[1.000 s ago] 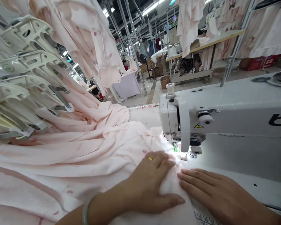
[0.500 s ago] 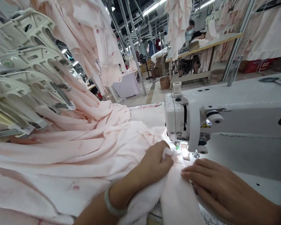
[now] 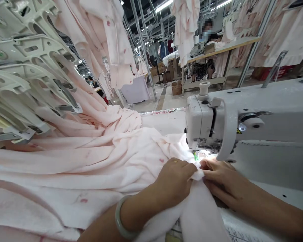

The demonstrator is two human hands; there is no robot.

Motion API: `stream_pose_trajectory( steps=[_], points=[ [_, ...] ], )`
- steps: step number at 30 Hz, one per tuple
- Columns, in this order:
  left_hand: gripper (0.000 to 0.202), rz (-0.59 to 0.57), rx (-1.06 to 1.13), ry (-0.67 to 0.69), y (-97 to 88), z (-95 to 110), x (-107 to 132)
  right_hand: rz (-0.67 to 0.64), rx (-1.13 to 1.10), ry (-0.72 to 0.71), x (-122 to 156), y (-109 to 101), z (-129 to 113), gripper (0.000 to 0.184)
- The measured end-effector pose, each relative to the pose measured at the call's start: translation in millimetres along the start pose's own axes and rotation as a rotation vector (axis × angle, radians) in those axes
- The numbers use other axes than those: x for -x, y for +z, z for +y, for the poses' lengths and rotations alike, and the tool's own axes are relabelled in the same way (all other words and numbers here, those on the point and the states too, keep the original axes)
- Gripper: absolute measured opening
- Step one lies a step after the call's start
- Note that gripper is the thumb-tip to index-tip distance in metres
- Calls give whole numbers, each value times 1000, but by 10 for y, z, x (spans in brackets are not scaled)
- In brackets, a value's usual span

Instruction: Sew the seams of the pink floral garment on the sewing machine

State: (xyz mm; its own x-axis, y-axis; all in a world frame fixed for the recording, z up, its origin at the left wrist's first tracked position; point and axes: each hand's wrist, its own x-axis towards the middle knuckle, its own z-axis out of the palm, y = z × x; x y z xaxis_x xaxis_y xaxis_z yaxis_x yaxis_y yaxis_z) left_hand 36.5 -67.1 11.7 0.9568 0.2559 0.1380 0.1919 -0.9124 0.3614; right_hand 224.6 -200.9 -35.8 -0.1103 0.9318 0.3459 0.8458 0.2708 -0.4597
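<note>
Pale pink fabric (image 3: 103, 164) with small red marks lies heaped across the sewing table. My left hand (image 3: 173, 179), with a ring and a pale green bangle on the wrist, pinches a fold of this fabric just in front of the needle. My right hand (image 3: 221, 179) meets it from the right, fingertips gripping the same fold. Both hands sit right below the head of the white sewing machine (image 3: 242, 121), whose lamp lights the needle area (image 3: 197, 155).
Cream plastic hanger clamps (image 3: 27, 84) holding pink cloth crowd the left. More pink garments (image 3: 111, 43) hang overhead. Behind the machine, an aisle leads to a wooden worktable (image 3: 224, 48) where another person sits. A printed ruler (image 3: 232, 232) runs along the table edge.
My left hand went from lying flat to bunching the fabric. My right hand slid forward to the needle and now pinches the same fold. The view shifted right.
</note>
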Motion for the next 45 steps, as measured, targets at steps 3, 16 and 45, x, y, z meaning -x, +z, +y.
stream_pose_trajectory(
  steps=[3,16,45],
  points=[
    [22,20,81,-189,1,-4,10,81,78,-107,29,-138,-6,29],
    [22,-49,-163,221,61,-51,22,83,332,-582,169,-218,-98,36],
    [21,-16,138,134,91,-275,-256,148,218,-390,82,-218,-46,46]
  ],
)
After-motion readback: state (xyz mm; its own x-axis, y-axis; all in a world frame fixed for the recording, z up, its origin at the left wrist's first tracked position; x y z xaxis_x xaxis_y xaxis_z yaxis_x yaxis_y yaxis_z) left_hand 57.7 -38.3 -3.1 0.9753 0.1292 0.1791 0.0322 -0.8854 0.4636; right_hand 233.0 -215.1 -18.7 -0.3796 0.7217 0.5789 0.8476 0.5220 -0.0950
